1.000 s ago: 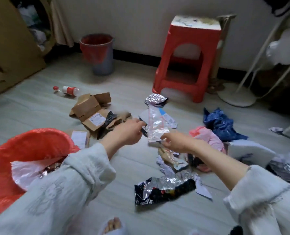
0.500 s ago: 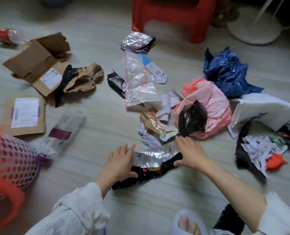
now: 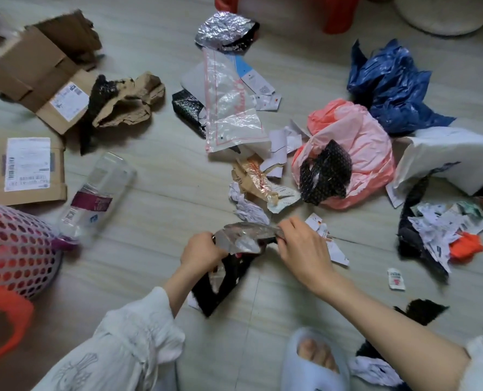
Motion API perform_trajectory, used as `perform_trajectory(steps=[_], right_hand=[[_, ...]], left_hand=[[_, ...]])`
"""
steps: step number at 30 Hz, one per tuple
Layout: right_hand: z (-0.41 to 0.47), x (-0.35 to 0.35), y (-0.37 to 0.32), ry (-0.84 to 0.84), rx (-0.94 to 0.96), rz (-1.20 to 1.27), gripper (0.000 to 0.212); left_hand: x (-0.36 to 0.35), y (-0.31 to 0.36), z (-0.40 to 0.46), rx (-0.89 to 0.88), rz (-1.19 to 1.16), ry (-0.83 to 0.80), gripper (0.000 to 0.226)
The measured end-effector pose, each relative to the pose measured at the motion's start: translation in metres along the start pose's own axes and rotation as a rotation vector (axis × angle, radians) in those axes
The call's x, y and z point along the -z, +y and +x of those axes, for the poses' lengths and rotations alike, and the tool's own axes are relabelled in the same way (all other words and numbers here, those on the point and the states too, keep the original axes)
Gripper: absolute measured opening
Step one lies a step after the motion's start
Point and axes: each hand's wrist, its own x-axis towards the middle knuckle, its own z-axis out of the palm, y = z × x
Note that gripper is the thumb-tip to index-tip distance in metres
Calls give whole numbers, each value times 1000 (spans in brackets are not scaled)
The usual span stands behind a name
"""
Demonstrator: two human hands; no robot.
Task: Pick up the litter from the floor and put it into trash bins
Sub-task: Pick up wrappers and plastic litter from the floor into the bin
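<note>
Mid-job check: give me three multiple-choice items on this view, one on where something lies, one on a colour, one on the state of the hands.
1. Where does the clear plastic bottle lie?
A. Beside the perforated bin, at its right in the picture
B. On top of the blue bag
C. Under the red stool

2. What colour is the crumpled plastic bag at upper right?
A. Yellow
B. Dark blue
C. Green

3. What are the hands doing?
A. Both hang idle
B. Only one touches litter
C. Both grip the black and silver foil wrapper

Answers:
1 A: the bottle lies on the floor with its capped end next to the bin's mesh wall.
2 B: the bag is plainly dark blue.
3 C: the left hand and the right hand each curl fingers round an end of the wrapper.
</note>
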Motion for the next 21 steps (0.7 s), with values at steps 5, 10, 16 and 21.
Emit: perform_trajectory(steps=[5, 10, 16, 21], right_hand=[[-13, -1, -17, 13, 54, 57, 30], [-22, -4, -28, -280, 127, 287, 36], [-31, 0, -20, -268, 75, 441, 48], [-5, -7, 40, -71, -307, 103, 43]], left_hand=[[15, 25, -6, 159, -757, -89, 25], [22, 36, -9, 111, -881, -232, 55], [24, 35, -11, -58, -427, 109, 9], [50, 29, -3, -175, -407, 20, 13]])
